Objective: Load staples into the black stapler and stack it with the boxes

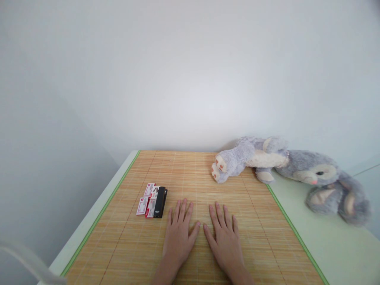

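Note:
Both palms lie flat on a bamboo mat (196, 178) with green edging. My left hand (178, 233) is open, fingers spread, holding nothing. Beside it, fingers likewise apart, my right hand (224, 237) rests open, and a small gap separates the two thumbs. Just left of my left hand is a black stapler (160, 202), not touched by it. Against the stapler's left side lies a red and white package (150, 208). Two small white boxes with red print, a nearer one (142, 206) and a farther one (149, 189), sit further left.
A grey plush rabbit (267, 158) lies on its side along the back right, its head and ears past the mat on the pale tabletop (335, 245). A white wall (190, 79) stands behind. At the lower left, a blurred pale curved object (29, 259) intrudes.

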The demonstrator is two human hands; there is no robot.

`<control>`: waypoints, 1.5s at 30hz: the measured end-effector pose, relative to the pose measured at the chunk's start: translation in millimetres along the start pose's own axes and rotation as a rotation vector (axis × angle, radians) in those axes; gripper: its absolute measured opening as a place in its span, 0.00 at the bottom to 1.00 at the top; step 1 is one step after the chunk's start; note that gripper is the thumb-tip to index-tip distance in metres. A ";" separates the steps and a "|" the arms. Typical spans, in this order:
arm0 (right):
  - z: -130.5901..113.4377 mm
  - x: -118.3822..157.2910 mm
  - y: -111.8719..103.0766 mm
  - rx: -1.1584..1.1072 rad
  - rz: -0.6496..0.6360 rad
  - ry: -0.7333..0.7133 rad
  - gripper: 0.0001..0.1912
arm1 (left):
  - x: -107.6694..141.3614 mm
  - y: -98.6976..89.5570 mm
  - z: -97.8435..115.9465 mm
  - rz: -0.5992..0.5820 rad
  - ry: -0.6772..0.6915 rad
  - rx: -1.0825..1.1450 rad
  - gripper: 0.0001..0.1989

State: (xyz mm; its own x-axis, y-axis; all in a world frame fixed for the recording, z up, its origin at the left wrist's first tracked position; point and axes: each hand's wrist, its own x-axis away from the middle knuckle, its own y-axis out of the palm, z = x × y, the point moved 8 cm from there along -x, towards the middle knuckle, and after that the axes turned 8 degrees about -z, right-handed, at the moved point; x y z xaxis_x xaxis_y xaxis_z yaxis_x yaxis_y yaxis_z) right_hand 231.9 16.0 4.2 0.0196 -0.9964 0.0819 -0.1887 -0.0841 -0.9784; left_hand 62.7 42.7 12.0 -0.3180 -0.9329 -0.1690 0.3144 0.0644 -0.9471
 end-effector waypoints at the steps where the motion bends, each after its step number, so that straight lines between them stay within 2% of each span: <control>1: -0.1 0.2 -0.2 0.002 0.003 0.000 0.36 | -0.1 0.1 -0.3 -0.001 -0.004 -0.001 0.35; 13: -0.7 -1.7 1.4 0.009 0.023 0.029 0.36 | 0.4 2.0 1.9 -0.039 -0.024 -0.111 0.35; 19: -2.1 -2.6 3.1 0.011 0.024 0.058 0.37 | -0.7 1.3 2.2 0.000 -0.046 -0.113 0.37; 45: -2.1 -2.2 3.9 0.017 0.027 0.058 0.35 | 0.8 1.6 3.7 -0.027 -0.045 -0.125 0.35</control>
State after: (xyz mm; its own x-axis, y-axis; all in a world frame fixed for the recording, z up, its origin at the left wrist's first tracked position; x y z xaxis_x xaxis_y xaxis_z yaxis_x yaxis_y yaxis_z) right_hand 229.1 17.9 0.6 -0.0425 -0.9969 0.0661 -0.1721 -0.0579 -0.9834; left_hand 66.3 40.7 11.4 -0.2832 -0.9498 -0.1327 0.1914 0.0796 -0.9783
